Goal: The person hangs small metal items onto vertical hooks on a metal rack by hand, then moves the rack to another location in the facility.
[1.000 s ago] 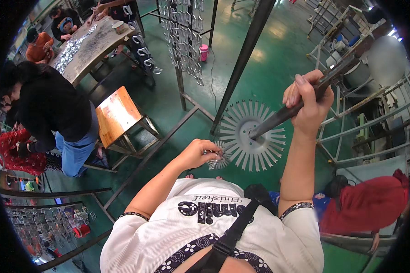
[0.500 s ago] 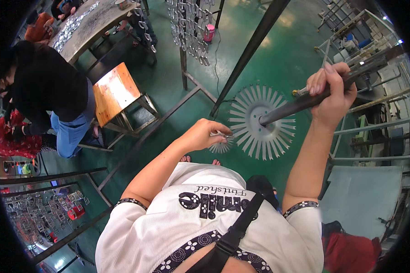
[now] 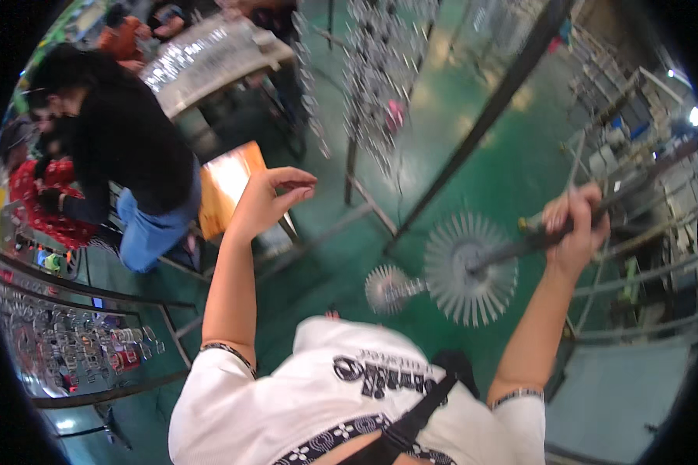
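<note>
My right hand (image 3: 575, 229) is wrapped round a dark metal rod (image 3: 520, 248). At the rod's lower end is a large grey disc (image 3: 473, 271) with a rim of many radial prongs, each notched at its tip. Beyond its left edge a silvery metal piece (image 3: 411, 287), blurred, reaches toward a smaller pronged disc (image 3: 385, 290); I cannot tell how they join. My left hand (image 3: 275, 198) is raised in front of a wooden stool (image 3: 229, 186), its thumb and fingers apart with nothing seen between them. Motion blurs the picture.
Strands of metal links (image 3: 380, 77) hang from a frame ahead. A slanting dark post (image 3: 485, 116) crosses the floor beyond the disc. Left, a person in black (image 3: 124, 124) sits near a table (image 3: 190, 97) strewn with shiny pieces. More metal pieces (image 3: 70, 341) hang at the lower left.
My left hand has moved from the disc's edge up and left, leaving a metal piece by the rim. My right hand still holds the rod. The whole view has shifted.
</note>
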`<move>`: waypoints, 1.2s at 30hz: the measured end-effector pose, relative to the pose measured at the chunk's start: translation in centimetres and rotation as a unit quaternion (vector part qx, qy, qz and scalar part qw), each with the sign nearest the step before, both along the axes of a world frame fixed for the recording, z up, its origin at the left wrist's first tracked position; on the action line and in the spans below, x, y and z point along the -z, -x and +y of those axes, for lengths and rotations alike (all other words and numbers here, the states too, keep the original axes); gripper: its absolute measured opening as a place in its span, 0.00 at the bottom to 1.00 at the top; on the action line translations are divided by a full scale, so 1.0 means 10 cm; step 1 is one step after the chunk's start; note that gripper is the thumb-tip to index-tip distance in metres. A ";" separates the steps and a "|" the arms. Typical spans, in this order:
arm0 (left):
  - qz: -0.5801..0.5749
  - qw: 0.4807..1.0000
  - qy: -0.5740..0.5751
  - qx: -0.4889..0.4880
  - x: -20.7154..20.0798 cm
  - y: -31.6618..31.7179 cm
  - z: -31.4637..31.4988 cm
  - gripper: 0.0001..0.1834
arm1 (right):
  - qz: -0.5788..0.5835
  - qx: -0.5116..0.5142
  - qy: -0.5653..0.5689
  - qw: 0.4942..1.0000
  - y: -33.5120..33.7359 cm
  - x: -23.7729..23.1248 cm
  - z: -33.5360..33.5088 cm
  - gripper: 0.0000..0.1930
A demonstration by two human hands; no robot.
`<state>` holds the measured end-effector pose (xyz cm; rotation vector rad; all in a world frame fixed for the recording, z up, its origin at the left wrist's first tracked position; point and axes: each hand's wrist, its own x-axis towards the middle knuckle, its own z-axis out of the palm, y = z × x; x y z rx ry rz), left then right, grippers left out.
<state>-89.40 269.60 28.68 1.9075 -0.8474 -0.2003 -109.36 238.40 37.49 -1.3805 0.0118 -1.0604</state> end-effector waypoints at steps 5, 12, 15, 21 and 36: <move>-0.180 0.951 0.208 -0.142 -1.23 -0.27 0.22 0.07 | 0.014 0.064 -0.005 0.998 0.15 -0.17 0.11 0.09; -0.472 0.806 0.202 -0.294 -2.54 -0.91 -0.12 0.12 | -0.006 0.078 0.014 0.997 0.17 -0.17 0.17 0.08; -0.499 0.781 0.166 -0.335 -2.78 -1.21 -0.51 0.14 | 0.001 0.101 0.019 0.995 0.20 -0.14 0.10 0.08; -0.559 0.697 0.132 -0.428 -3.12 -1.51 -1.04 0.25 | 0.021 0.144 0.023 0.989 0.28 -0.16 0.03 0.08; -0.555 0.671 0.003 -0.492 -3.45 -2.35 -1.07 0.22 | 0.025 0.187 0.041 0.981 0.30 -0.17 -0.08 0.09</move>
